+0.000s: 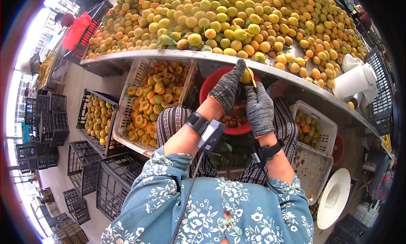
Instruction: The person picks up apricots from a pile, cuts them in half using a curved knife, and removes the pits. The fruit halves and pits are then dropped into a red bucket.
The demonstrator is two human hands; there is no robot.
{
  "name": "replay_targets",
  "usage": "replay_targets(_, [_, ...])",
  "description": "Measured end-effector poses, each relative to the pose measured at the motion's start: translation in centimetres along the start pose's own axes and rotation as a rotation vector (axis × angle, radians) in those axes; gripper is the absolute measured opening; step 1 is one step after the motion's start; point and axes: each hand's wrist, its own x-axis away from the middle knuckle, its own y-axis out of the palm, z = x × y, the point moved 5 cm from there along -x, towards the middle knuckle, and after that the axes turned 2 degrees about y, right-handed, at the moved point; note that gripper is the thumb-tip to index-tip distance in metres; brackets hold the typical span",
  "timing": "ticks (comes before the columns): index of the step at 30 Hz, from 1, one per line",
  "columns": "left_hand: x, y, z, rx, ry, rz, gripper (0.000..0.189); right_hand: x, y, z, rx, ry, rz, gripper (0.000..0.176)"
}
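Note:
My left hand [228, 88], in a grey knitted glove, is closed on a yellow apricot [246, 76] above the red basin [207, 84]. Beside it my right hand [259, 111], gloved alike, is closed with its fingertips close to the fruit. A thin yellow strip [252, 78], which looks like a small knife, rises from the right fingers against the apricot. Its lower end is hidden by the glove. Reddish-brown bits [237, 116] lie in the basin between my knees.
A metal-edged table [169, 54] heaped with apricots [203, 22] crosses ahead. Left stand a crate of halved apricots [119, 127] and a black crate of whole ones [111, 101]. Right are a white crate [327, 119], a tray [315, 170], a pale hat [334, 197] and a white bucket [353, 81].

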Motion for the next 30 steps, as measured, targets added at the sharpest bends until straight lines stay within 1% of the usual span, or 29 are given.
replay_targets(1, [-0.3, -0.1, -0.3, 0.001, -0.002, 0.001, 0.043, 0.2, -0.3, -1.0, 0.129, 0.012, -0.032, 0.032])
replay_targets(2, [-0.6, -0.2, -0.4, -0.002, 0.034, 0.004, 0.037, 0.4, -0.3, -1.5, 0.257, 0.021, -0.062, 0.030])
replay_targets(3, [-1.0, -0.4, -0.5, -0.007, 0.069, 0.007, 0.032, 0.5, -0.4, -1.4, 0.312, -0.029, -0.033, 0.025])
replay_targets(4, [-1.5, -0.5, -0.9, -0.010, 0.068, 0.007, 0.032, 0.5, -0.4, -1.4, 0.311, -0.027, -0.031, 0.025])
replay_targets(6, [-2.0, -0.4, -1.7, 0.047, 0.003, -0.008, 0.030, 0.5, -0.3, -1.2, 0.426, -0.008, -0.075, 0.025])
replay_targets(10, [-1.6, -0.4, -1.4, 0.029, 0.022, 0.038, 0.027, 0.2, 0.3, -0.4, 0.360, -0.024, -0.047, 0.025])
replay_targets(12, [-1.4, -0.2, -1.2, 0.060, 0.024, -0.005, 0.024, 0.1, 1.0, 0.1, -0.057, 0.017, -0.050, 0.023])
replay_targets(13, [-1.1, 0.0, -1.1, 0.059, 0.023, -0.006, 0.024, 0.2, 0.9, -0.3, -0.057, 0.018, -0.049, 0.023])
replay_targets(15, [-0.6, 0.6, -0.8, 0.118, 0.043, -0.026, 0.023, 0.8, 0.8, -0.6, -0.352, 0.210, -0.104, 0.021])
replay_targets(16, [-0.6, 0.5, -1.0, 0.118, 0.042, -0.026, 0.023, 0.9, 0.9, -0.3, -0.352, 0.211, -0.104, 0.021])
replay_targets(18, [-1.2, 0.4, -1.3, 0.132, 0.083, -0.039, 0.022, 0.8, 1.5, 0.9, -0.481, 0.271, -0.127, 0.018])
replay_targets(19, [-1.4, 0.3, -1.4, 0.132, 0.084, -0.042, 0.022, 0.7, 1.7, 1.2, -0.481, 0.268, -0.125, 0.018])
replay_targets(20, [-1.6, 0.2, -1.5, 0.141, 0.093, -0.064, 0.021, 0.7, 1.9, 1.3, -0.569, 0.270, -0.132, 0.017])
replay_targets(21, [-1.8, 0.1, -1.6, 0.151, 0.100, -0.085, 0.020, 0.7, 1.9, 0.9, -0.659, 0.272, -0.138, 0.017])
replay_targets(22, [-1.9, -0.1, -1.7, 0.150, 0.099, -0.086, 0.020, 0.8, 1.7, 0.4, -0.659, 0.272, -0.136, 0.017])
replay_targets(24, [-2.0, 0.0, -1.9, 0.210, 0.084, -0.165, 0.019, 1.5, 1.4, -0.6, -0.792, 0.495, -0.186, 0.014])
replay_targets(25, [-1.8, 0.0, -1.8, 0.210, 0.084, -0.166, 0.019, 1.6, 1.0, -1.4, -0.792, 0.495, -0.186, 0.014])
replay_targets(27, [-1.4, 0.0, -1.6, 0.163, 0.078, -0.158, 0.020, 2.2, 0.8, -2.5, -0.915, 0.602, -0.180, 0.014])
replay_targets(28, [-1.4, -0.1, -1.6, 0.163, 0.080, -0.157, 0.020, 2.4, 0.5, -2.8, -0.915, 0.601, -0.182, 0.014])
replay_targets(30, [-1.6, -0.1, -1.1, 0.036, 0.149, -0.156, 0.024, 2.4, -0.6, -2.6, -0.777, 0.563, -0.194, 0.013])
